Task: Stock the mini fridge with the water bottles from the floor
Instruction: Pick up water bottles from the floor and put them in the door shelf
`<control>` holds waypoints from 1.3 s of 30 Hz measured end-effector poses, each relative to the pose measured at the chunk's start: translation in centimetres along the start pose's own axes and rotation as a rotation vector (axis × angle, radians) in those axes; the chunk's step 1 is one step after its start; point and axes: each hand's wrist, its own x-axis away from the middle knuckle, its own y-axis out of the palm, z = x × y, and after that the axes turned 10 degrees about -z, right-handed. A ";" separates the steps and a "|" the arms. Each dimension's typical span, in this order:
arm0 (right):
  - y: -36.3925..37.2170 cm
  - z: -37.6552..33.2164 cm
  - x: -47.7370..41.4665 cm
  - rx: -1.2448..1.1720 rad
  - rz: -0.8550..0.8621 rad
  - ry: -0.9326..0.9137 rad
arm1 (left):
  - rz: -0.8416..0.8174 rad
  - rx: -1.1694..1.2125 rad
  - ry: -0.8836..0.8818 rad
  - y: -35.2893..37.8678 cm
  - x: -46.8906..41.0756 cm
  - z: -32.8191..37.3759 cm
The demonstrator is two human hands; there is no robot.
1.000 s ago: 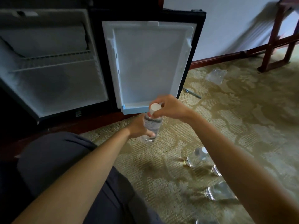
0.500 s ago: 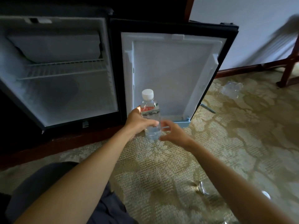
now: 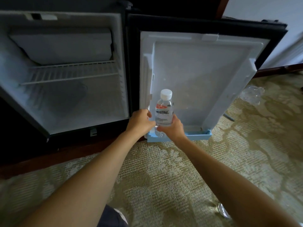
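A clear water bottle point(image 3: 164, 112) with a white cap and a red-and-white label stands upright, its base inside the left end of the blue door shelf point(image 3: 196, 136) of the open mini fridge door point(image 3: 205, 76). My right hand point(image 3: 173, 130) wraps the bottle's lower body from the front. My left hand point(image 3: 140, 122) is at the bottle's left side, fingertips against its lower part and thumb slightly off. The fridge cavity point(image 3: 73, 102) is open to the left, with a bare wire shelf point(image 3: 68, 74).
Patterned beige carpet point(image 3: 164, 177) lies in front of the fridge. The end of another bottle point(image 3: 223, 210) shows past my right forearm at the lower right. Crumpled clear plastic wrap point(image 3: 252, 94) lies right of the door. A dark wooden base runs under the fridge.
The bottle went from above the carpet up and forward into the door shelf. My right hand moved off the cap to grip the lower body. The view shifted toward the fridge.
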 end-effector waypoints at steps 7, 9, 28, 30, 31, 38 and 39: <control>2.2 0.6 -3.4 0.100 0.090 0.070 | -0.077 -0.027 0.049 -0.6 -0.9 -1.7; 2.9 0.8 -4.0 0.100 0.085 0.097 | -0.077 -0.003 0.050 -0.8 -1.2 -1.7; 2.9 2.4 -3.3 0.079 -0.051 0.187 | -0.093 0.015 0.038 -0.5 0.4 -1.1; 2.1 2.3 -1.8 0.052 -0.009 0.189 | -0.119 -0.003 0.002 -0.2 1.2 -0.8; 1.6 2.4 -0.9 0.040 0.008 0.182 | -0.133 -0.005 -0.011 0.1 1.7 -0.6; -4.4 4.1 9.5 0.011 0.159 0.107 | -0.231 0.003 0.043 4.5 6.7 3.2; -5.4 4.8 11.4 0.023 0.189 0.111 | -0.247 0.000 0.067 5.4 7.6 3.7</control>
